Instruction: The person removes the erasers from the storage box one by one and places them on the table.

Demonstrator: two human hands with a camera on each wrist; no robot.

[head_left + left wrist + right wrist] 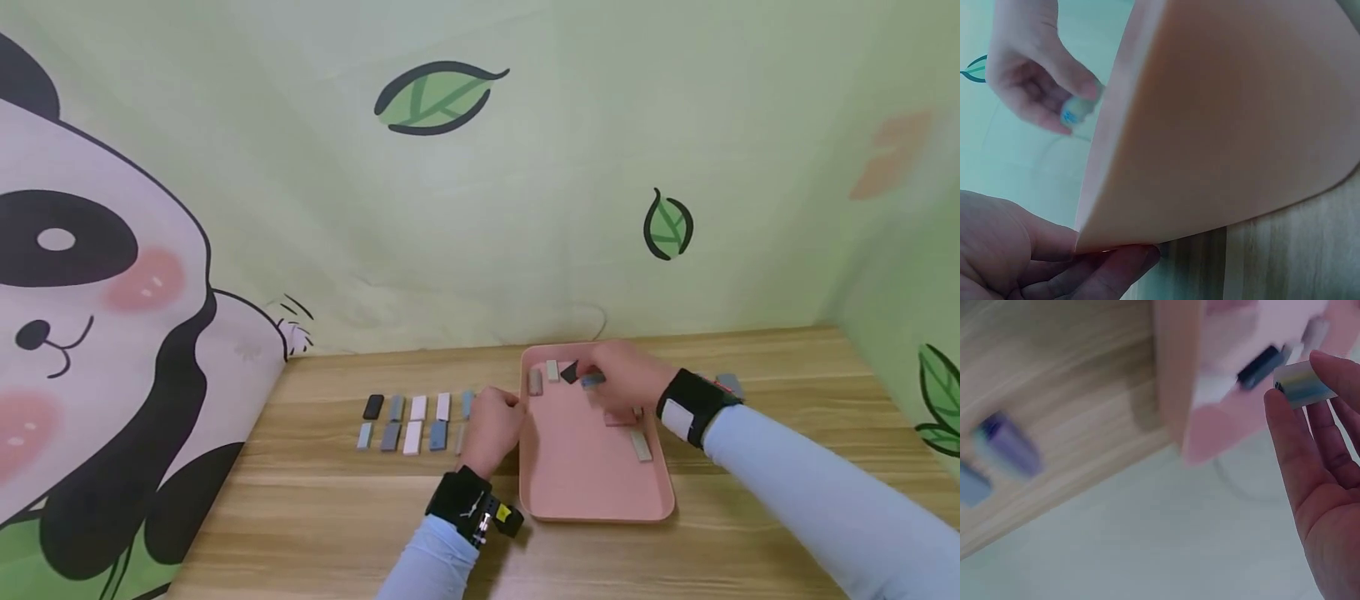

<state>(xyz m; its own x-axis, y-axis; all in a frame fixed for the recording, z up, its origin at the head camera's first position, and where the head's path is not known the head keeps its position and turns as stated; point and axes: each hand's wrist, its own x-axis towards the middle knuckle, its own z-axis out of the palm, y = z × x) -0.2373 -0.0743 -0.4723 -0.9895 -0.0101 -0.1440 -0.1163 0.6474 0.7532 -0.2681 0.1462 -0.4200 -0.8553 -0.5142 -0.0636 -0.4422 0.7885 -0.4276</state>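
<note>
A shallow pink tray (pixel 570 496) stands on the wooden table. My left hand (pixel 491 429) pinches its left edge, with the thumb on one side and the fingers on the other in the left wrist view. Over the tray's far part, my right hand (pixel 630 375) holds a small blue-and-white block (pixel 1302 386) between thumb and fingers. Near that hand, a black block (pixel 570 372) lies in the tray. A brown-grey block (pixel 535 382) and a pale block (pixel 552 371) are at its far left, and another pale block (pixel 641 446) at its right side.
Left of the tray, small blocks stand in two rows, among them a black block (pixel 373 407) and a blue block (pixel 438 435); my left hand partly covers the row ends. Right of the tray, a purple block (pixel 1013 445) and a light-blue block (pixel 972 485) lie on the table.
</note>
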